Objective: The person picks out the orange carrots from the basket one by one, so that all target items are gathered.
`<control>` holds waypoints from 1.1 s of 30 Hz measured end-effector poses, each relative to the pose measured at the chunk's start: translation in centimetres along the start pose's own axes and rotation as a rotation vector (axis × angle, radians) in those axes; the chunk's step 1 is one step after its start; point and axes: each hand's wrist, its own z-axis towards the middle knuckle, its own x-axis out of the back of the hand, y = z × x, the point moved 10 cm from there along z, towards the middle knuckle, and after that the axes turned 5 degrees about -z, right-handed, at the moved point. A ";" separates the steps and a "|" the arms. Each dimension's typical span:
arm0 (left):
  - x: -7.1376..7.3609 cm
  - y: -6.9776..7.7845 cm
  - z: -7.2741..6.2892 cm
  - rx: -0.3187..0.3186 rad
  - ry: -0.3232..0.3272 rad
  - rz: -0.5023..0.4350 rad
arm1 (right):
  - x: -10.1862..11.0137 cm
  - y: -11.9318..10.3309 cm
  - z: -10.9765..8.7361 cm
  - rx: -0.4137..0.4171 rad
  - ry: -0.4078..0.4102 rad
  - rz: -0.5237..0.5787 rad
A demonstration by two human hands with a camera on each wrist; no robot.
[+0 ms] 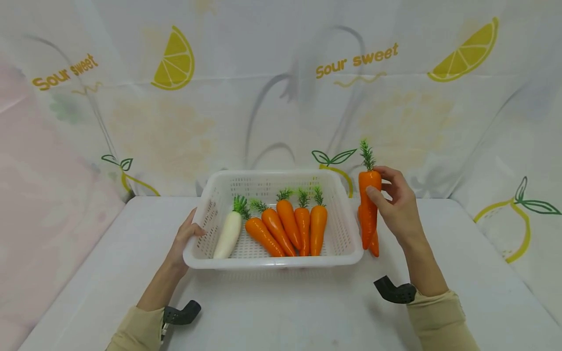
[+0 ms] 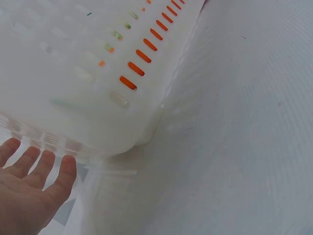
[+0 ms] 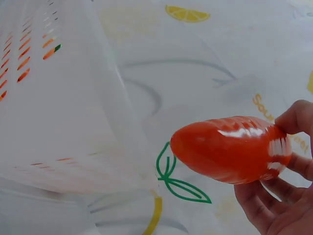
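Observation:
A white plastic basket [image 1: 274, 263] holds several orange carrots [image 1: 287, 224] with green tops and one white radish [image 1: 228, 234] at its left end. My left hand [image 1: 182, 241] grips the basket's left side, the thumb over the rim; in the left wrist view the fingers [image 2: 63, 178] reach the slotted wall. Beyond the basket's right end, my right hand [image 1: 399, 207] pinches a carrot [image 1: 369, 204] between thumb and fingers, leafy top up and tip down. Another carrot [image 1: 374, 246] shows partly behind it; whether it is also held I cannot tell.
The basket stands over a white table [image 1: 281, 312], its inside facing me. A white curtain [image 1: 246, 112] with lemon prints hangs close behind the table. Black wrist mounts [image 1: 395, 291] sit on both forearms.

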 end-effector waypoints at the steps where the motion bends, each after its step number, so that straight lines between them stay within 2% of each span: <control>1: 0.0 0.0 0.0 0.000 -0.001 -0.002 | 0.2 0.1 0.0 -0.004 0.001 -0.011; 7: 0.0 0.0 -0.1 -0.002 -0.006 -0.001 | 0.8 1.5 0.2 -0.056 -0.012 -0.090; 19: -0.2 0.1 -0.1 -0.010 -0.019 -0.014 | 1.9 5.1 0.2 -0.227 -0.054 -0.230; 26: -0.4 0.0 -0.1 0.000 -0.035 -0.021 | 2.0 8.2 0.0 -0.317 -0.108 -0.302; 33: -0.4 0.0 -0.1 -0.002 -0.044 -0.014 | 1.9 10.1 -0.3 -0.359 -0.119 -0.353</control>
